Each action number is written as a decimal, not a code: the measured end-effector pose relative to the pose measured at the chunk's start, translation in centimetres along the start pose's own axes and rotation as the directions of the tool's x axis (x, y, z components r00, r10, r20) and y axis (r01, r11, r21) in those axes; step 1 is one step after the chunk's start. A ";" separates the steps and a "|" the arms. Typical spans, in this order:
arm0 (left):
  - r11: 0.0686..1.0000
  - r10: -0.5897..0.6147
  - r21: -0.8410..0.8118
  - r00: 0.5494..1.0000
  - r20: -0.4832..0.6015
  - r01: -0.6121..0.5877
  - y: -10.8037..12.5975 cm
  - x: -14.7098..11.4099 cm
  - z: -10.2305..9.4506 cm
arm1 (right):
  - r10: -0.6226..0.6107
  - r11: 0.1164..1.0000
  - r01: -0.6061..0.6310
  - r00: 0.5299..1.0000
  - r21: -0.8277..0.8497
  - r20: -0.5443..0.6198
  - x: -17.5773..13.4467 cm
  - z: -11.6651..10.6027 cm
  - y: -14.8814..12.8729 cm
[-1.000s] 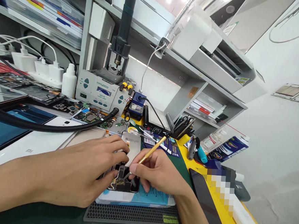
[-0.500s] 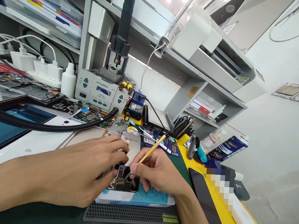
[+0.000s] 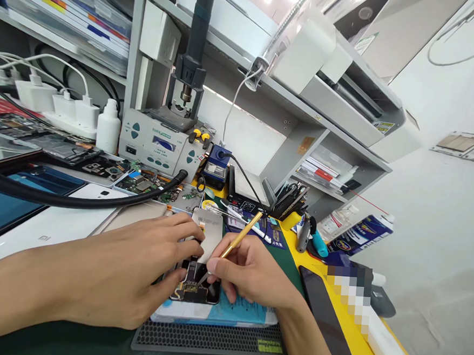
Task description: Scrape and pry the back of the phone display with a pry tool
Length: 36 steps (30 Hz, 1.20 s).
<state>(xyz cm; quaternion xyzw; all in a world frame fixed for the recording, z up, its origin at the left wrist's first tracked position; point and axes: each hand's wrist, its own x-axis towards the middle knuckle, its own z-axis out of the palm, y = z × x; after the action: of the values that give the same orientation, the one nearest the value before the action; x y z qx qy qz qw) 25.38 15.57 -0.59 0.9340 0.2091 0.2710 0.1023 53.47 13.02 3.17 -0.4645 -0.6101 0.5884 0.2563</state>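
Observation:
An opened phone screen assembly (image 3: 214, 227) lies on a blue and white box (image 3: 248, 309), with dark parts and a flex cable at its near end. Bent over its left side, my left hand (image 3: 153, 263) presses on it with fingertips and thumb. In a pen-like grip, my right hand (image 3: 250, 267) holds a gold-handled pointed tool (image 3: 241, 235). The tool's thin metal tip touches or hovers just above the small board (image 3: 191, 289) at the near end; I cannot tell which. My left fingers partly hide the assembly's left edge.
Beneath the box is a black perforated mat (image 3: 209, 340). A dark phone (image 3: 328, 319) lies on the right. At the left are a white tablet back (image 3: 58, 230) and a black hose (image 3: 77, 201). A hot-air station (image 3: 158, 145) and soldering unit (image 3: 215, 168) stand behind.
The tool tip has shifted very slightly over the board. Both hands otherwise keep their places, and the assembly stays put.

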 end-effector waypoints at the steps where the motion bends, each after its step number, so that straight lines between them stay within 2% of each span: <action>1: 1.000 -0.002 0.003 1.000 0.002 0.002 0.0 0.0 0.0 | 0.002 1.000 -0.002 1.000 -0.004 -0.003 0.0 0.0 -0.1; 24: 0.999 -0.009 0.040 1.000 0.018 0.008 -0.1 -0.3 0.2 | 0.032 0.999 -0.032 0.999 -0.009 -0.008 -0.2 0.3 -0.5; 36: 1.000 0.005 0.029 1.000 -0.018 -0.005 0.0 -0.1 0.3 | 0.035 0.999 -0.035 0.999 -0.035 0.011 0.1 0.3 0.2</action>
<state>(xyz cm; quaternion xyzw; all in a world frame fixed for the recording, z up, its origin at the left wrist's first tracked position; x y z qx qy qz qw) 25.46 15.46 -0.91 0.9334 0.2115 0.2767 0.0863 53.19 12.90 2.93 -0.4762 -0.6136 0.5846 0.2343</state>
